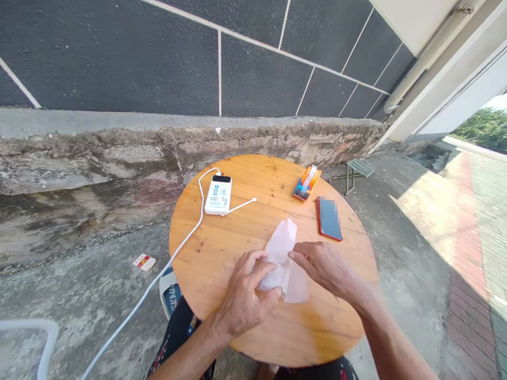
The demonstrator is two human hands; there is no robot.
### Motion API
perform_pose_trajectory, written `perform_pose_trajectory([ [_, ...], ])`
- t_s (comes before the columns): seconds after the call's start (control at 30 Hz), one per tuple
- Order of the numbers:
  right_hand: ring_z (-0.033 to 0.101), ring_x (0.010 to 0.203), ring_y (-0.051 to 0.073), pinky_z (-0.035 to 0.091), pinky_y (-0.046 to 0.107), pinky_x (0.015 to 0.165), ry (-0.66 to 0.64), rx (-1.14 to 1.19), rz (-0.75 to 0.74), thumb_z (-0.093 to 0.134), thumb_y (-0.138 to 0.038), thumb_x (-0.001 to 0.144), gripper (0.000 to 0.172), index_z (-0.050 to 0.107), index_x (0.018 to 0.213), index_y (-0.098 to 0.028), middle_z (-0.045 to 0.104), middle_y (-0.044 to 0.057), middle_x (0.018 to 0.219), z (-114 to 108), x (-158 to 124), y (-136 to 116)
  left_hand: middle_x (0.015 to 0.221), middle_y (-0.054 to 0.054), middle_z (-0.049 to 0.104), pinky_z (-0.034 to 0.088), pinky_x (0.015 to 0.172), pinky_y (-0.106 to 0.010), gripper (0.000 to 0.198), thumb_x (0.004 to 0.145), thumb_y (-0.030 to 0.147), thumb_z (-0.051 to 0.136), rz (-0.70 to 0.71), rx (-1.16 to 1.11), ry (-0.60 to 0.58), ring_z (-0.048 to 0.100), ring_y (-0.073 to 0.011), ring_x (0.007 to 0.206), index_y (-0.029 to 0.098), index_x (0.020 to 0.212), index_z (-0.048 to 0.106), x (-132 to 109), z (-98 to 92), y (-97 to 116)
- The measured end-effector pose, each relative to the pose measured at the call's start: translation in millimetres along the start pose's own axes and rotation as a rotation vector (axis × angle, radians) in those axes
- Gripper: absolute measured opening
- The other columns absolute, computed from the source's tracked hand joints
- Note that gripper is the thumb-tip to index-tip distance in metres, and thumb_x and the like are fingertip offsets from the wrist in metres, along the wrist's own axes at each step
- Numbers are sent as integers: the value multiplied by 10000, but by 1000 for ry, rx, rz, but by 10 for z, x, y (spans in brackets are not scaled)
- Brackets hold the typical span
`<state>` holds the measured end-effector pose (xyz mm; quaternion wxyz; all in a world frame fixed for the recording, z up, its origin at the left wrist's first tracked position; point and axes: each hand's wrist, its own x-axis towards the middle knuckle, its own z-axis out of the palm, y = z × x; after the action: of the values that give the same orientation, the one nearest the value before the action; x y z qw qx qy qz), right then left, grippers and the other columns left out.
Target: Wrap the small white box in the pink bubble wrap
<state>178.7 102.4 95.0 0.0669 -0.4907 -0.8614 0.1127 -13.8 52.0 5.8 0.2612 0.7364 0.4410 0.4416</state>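
A thin, pale pink translucent sheet (282,244) lies on the round wooden table (222,248). My left hand (245,295) pinches its lower left part between thumb and fingers. My right hand (322,266) pinches the sheet's right edge with fingertips. The sheet's far end sticks up beyond both hands.
A white power bank (218,194) with a white cable (174,253) lies at the table's far left. An orange packet (306,182) and a red-cased phone (329,218) lie at the far right. A small card (144,262) is on the concrete ground; a low stool (356,171) stands by the wall.
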Motion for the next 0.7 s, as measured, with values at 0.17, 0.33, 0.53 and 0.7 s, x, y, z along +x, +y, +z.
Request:
perform_pose_trajectory([
  [0.17,546,546,149,331,242,507,94,117,251,380,-349,916,358,578,659,-197,610,13,608,254,-357,275,1137,-97,503,434,945,-407,292,745,243,611,7,25,12,494,-245,1085,202,1035,604,4,16,-1],
  [0.33,601,630,172,382,263,574,97,257,328,390,-321,898,316,626,732,-191,657,17,680,467,-545,417,1094,-82,535,452,911,-374,269,741,244,620,-28,25,-15,525,-228,1038,196,1005,616,45,-46,98],
  [0.53,578,600,161,376,257,546,328,175,363,434,-468,875,337,610,845,-182,635,35,728,391,-458,432,1015,-60,607,452,874,-343,242,793,215,528,-105,204,-21,556,-216,1002,197,1017,616,522,-134,195],
  [0.7,612,721,193,359,260,576,376,-9,441,511,-528,824,393,584,954,-164,639,93,906,283,-69,193,988,-79,655,462,749,-296,413,772,256,535,-313,332,-139,602,-206,874,144,1169,545,1070,65,-24],
])
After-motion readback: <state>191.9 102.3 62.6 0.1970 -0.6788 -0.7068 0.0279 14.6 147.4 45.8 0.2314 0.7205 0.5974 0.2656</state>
